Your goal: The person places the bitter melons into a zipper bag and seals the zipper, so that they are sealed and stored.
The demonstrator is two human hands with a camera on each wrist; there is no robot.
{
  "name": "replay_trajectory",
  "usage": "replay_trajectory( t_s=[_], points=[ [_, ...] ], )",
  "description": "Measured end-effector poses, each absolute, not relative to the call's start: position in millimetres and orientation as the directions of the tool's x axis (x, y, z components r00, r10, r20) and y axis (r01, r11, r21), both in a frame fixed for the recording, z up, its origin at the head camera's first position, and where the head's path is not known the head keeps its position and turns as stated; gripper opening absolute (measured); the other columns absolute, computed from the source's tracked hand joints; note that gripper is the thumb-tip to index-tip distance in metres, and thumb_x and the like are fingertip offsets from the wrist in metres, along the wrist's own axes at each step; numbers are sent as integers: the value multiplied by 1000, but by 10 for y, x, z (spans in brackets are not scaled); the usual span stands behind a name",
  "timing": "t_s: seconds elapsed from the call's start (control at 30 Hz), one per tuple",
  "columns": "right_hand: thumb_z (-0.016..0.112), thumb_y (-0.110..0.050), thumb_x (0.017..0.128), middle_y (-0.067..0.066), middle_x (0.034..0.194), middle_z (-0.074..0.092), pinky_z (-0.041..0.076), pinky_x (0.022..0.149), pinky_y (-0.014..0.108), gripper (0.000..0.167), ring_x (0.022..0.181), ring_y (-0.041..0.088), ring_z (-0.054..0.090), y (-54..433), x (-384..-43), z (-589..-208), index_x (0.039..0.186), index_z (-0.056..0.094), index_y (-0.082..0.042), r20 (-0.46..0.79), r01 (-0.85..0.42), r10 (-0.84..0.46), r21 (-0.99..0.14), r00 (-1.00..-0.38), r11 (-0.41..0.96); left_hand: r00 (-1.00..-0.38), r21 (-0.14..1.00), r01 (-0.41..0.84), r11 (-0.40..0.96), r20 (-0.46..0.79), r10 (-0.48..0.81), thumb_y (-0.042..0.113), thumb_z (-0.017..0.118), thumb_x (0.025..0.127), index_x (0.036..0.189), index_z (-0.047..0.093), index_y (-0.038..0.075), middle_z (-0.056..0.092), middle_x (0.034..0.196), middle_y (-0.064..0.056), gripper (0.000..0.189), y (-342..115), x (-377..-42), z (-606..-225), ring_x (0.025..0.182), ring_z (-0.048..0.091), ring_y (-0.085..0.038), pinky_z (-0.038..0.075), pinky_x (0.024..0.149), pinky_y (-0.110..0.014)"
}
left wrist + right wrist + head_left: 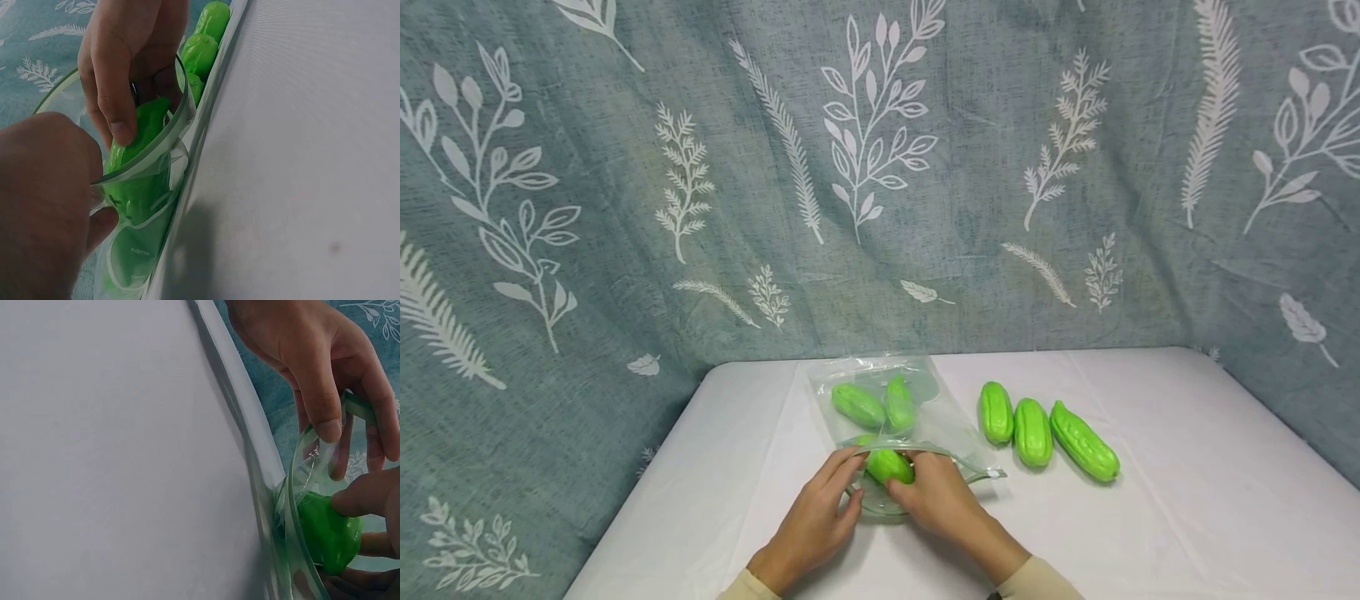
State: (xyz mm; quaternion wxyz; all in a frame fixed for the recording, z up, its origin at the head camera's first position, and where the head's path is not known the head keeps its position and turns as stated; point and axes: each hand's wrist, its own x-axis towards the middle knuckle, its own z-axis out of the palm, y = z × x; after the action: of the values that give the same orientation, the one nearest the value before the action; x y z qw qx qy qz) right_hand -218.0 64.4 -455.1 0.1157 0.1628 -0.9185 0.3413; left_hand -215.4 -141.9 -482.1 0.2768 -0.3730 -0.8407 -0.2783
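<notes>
White-clothed table (1195, 483), clear zip bag (942, 417) lying toward its far edge, three green vegetables (1033, 432) right of the bag

This is a curtained-off spot, like a small booth: a leaf-patterned blue-green curtain (973, 142) hangs behind and along both sides of a white-covered surface (1187, 500). Whether it stands in a home or a workshop cannot be told.

Head view, dial centred. A grey-green curtain (970, 167), printed with white sprigs (1219, 92), hangs from 9 through 12 to 3 o'clock; a dark fold (1153, 242) slants from 2 to 3. A white-covered table (1187, 525) spans 4 to 8, its far corners rounded. Light is soft; creases in the cover are faint.
</notes>
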Motion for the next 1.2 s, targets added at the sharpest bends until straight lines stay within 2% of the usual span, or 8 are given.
replay_trajectory(
  t_s=[0.07, 0.13, 0.3, 0.7, 0.83, 1.03, 1.2],
  points=[
    [76, -24, 83, 1, 85, 67, 49, 63, 31, 29, 71, 11, 55, 639, -2186, -4540, 106, 71, -7, 316, -366, -211, -589, -925, 721, -567, 259, 781, 568, 674, 473, -5, 76, 79, 134, 57, 1, 52, 140, -1, 58, -1418, -2154, -4814, 117, 60, -14, 50, 100, -24],
    [76, -24, 83, 3, 87, 69, 52, 65, 35, 28, 74, 13, 58, 633, -2190, -4538, 104, 71, -6, 306, -353, -204, -587, -930, 728, -566, 258, 783, 567, 674, 475, -6, 76, 79, 134, 57, 2, 52, 140, -1, 59, -1418, -2153, -4808, 115, 61, -14, 51, 98, -23],
    [76, -23, 84, 11, 100, 71, 56, 75, 44, 34, 85, 20, 64, 624, -2197, -4540, 111, 69, -2, 299, -340, -193, -588, -934, 734, -561, 250, 786, 566, 673, 482, -5, 76, 79, 133, 58, 1, 53, 139, -3, 58, -1416, -2150, -4804, 112, 62, -14, 52, 96, -23],
    [73, -13, 78, 10, 100, 66, 55, 77, 44, 43, 82, 19, 59, 642, -2209, -4587, 118, 66, -1, 308, -333, -174, -600, -935, 728, -573, 269, 784, 560, 662, 483, -5, 74, 81, 133, 57, 1, 52, 140, -3, 55, -1415, -2137, -4784, 113, 61, -12, 49, 98, -20],
    [70, -11, 80, 11, 98, 67, 55, 76, 45, 39, 80, 19, 59, 651, -2223, -4594, 117, 66, 1, 294, -323, -175, -594, -940, 736, -575, 266, 779, 568, 662, 480, -5, 75, 80, 133, 58, 0, 52, 139, -2, 56, -1408, -2135, -4785, 112, 61, -12, 49, 98, -20],
    [69, -9, 84, 15, 108, 69, 56, 84, 48, 38, 91, 22, 63, 641, -2240, -4587, 120, 65, 3, 275, -309, -171, -614, -946, 726, -565, 264, 787, 558, 674, 477, -7, 76, 77, 132, 58, 0, 52, 138, -2, 58, -1408, -2149, -4797, 110, 62, -13, 50, 97, -21],
    [70, -9, 85, 12, 103, 69, 56, 81, 49, 26, 90, 24, 65, 615, -2267, -4585, 110, 69, -2, 329, -340, -164, -595, -930, 728, -558, 264, 792, 550, 678, 478, -7, 75, 79, 132, 58, 0, 52, 138, -2, 56, -1411, -2154, -4805, 110, 62, -13, 52, 95, -21]
  ],
)
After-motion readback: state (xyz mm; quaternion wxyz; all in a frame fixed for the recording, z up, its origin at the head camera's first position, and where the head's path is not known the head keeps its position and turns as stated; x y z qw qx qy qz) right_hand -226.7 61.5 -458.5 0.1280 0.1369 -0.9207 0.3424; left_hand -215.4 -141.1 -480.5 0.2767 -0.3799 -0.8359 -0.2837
